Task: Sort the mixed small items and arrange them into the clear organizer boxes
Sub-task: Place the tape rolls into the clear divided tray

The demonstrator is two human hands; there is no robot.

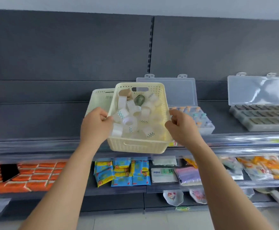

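Observation:
A cream perforated basket (135, 145) hangs in front of the upper shelf, tilted toward me. Several clear tape rolls (129, 121) fill it, along with a brown roll and a grey-green roll (139, 99). My left hand (96, 125) grips its left rim and my right hand (182, 127) grips its right rim. Behind it on the shelf stands a clear organizer box (203, 125) with its lid up, holding small colored items. Farther right lies a second open clear organizer box (264, 117) filled with dark pieces.
A second cream basket (99, 100) sits behind the held one at the left. The dark shelf (27, 123) stretches left. Lower shelves carry orange cloths (27, 176), blue and yellow packets (122, 171) and bagged goods (259, 168).

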